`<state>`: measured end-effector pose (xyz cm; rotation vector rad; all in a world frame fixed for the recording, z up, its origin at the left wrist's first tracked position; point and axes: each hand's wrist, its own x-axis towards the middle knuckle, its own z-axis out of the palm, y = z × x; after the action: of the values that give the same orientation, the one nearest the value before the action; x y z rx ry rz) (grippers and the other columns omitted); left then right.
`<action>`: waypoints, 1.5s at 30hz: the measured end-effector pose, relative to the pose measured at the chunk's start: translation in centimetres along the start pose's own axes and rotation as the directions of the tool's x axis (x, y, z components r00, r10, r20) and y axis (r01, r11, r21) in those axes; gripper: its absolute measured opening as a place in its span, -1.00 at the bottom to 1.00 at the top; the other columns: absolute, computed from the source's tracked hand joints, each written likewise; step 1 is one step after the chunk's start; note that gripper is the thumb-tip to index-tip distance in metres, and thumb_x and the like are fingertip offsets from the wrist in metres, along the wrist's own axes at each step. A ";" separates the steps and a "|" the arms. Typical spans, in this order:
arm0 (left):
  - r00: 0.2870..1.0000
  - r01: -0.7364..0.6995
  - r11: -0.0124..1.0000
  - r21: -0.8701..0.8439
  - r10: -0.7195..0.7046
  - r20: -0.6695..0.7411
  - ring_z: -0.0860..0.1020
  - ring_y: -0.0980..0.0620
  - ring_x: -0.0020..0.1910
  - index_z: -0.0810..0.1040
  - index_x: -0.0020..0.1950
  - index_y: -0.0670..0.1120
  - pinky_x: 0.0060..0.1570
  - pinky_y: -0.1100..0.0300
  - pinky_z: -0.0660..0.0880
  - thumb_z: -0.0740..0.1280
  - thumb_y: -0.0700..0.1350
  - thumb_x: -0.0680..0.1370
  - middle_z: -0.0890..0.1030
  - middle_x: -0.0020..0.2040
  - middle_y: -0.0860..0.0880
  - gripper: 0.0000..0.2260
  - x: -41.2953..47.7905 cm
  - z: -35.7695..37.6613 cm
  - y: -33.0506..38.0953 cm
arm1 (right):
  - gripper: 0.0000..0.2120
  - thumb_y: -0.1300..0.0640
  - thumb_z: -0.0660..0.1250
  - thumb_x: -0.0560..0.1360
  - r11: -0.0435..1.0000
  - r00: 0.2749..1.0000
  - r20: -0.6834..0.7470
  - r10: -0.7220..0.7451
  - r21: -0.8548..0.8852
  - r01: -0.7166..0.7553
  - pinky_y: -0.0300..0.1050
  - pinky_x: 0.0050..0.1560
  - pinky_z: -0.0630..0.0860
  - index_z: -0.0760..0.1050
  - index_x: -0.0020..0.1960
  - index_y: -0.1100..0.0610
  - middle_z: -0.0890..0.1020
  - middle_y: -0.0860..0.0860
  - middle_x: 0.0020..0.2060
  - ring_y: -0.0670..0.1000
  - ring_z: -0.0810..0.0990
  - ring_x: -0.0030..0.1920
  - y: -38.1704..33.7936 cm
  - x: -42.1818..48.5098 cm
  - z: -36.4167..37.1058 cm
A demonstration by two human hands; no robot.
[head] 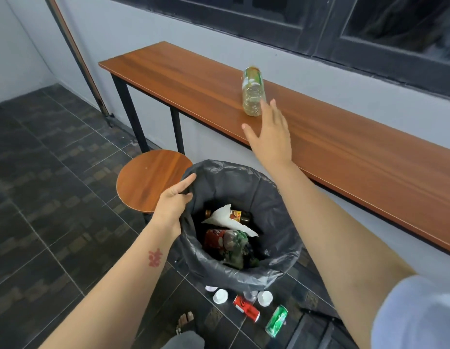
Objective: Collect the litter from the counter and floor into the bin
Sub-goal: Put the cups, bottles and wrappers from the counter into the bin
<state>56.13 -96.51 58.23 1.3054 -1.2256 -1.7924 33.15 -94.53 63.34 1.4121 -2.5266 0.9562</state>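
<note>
A clear plastic bottle (pixel 253 93) with a green and orange label stands on the long wooden counter (pixel 344 152). My right hand (pixel 270 137) hovers just before it with fingers spread, fingertips close to its base. My left hand (pixel 174 200) grips the rim of the bin (pixel 266 197), which is lined with a black bag. Inside the bin lie a dark bottle, white paper, a red can and crumpled wrappers. On the floor below the bin lie a red can (pixel 246 308), a green can (pixel 276 321) and two white cups (pixel 220 295) (pixel 264 297).
A round wooden stool (pixel 148 180) stands left of the bin, under the counter's edge. Dark tiled floor (pixel 55 197) spreads to the left. A dark window frame (pixel 319 34) runs above the counter. My sandalled foot (pixel 185 321) is beside the floor litter.
</note>
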 end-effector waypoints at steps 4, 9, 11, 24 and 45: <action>0.999 0.006 0.999 0.050 -0.008 0.042 0.51 0.24 -0.04 0.61 0.27 -0.04 -0.11 0.41 0.47 0.16 -0.42 0.59 0.57 0.07 0.12 -0.59 3.7 -2.1 2.0 | -0.24 -0.18 0.28 0.54 0.981 0.981 0.025 0.192 0.002 -0.192 0.14 0.49 0.17 -0.05 0.59 -0.07 -0.04 0.10 0.59 0.23 0.07 0.55 -1.0 4.1 2.5; 0.998 0.010 0.989 0.147 -0.020 0.063 0.43 0.25 -0.27 0.63 0.23 0.07 -0.26 0.48 0.43 0.18 -0.37 0.61 0.59 -0.26 0.30 -0.58 7.6 -3.7 2.8 | -0.28 -0.14 0.34 0.52 0.961 0.961 -0.015 0.277 -0.017 -0.277 0.14 0.39 0.33 0.04 0.56 -0.14 0.01 0.14 0.58 0.28 0.25 0.47 -1.5 7.4 4.1; 0.997 0.013 0.985 0.174 -0.025 0.068 0.40 0.24 -0.35 0.63 0.23 0.10 -0.11 0.42 0.43 0.18 -0.36 0.61 0.52 -0.33 0.25 -0.57 8.7 -4.1 3.1 | -0.35 -0.09 0.36 0.51 0.958 0.955 -0.074 0.286 0.015 -0.286 0.12 0.30 0.41 0.16 0.51 -0.07 0.19 0.18 0.51 0.27 0.39 0.37 -1.6 8.2 4.6; 0.992 0.006 0.996 0.088 -0.017 0.126 0.49 0.05 0.24 0.59 0.28 0.08 0.25 0.09 0.46 0.20 -0.34 0.62 0.49 0.34 0.08 -0.60 9.6 -3.5 4.2 | -0.45 0.04 0.36 0.50 0.970 0.956 -0.198 0.217 0.156 -0.188 -0.03 0.14 0.49 0.28 0.44 -0.03 0.43 0.12 0.25 0.14 0.53 0.16 -1.4 4.6 3.5; 0.995 -0.083 0.997 -0.007 0.082 -0.057 0.42 -0.01 0.35 0.60 0.28 0.05 0.37 0.03 0.34 0.22 -0.41 0.57 0.48 0.37 0.04 -0.54 -1.3 -4.7 -0.3 | -0.47 -0.01 0.35 0.52 0.956 0.949 0.155 -0.276 0.145 0.254 0.10 0.32 0.46 0.29 0.45 -0.03 0.36 0.05 0.41 0.09 0.39 0.39 2.8 -22.0 0.3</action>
<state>61.01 -96.84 57.98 1.2728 -1.2209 -1.6905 43.46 -77.43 53.72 1.8916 -2.3374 0.9921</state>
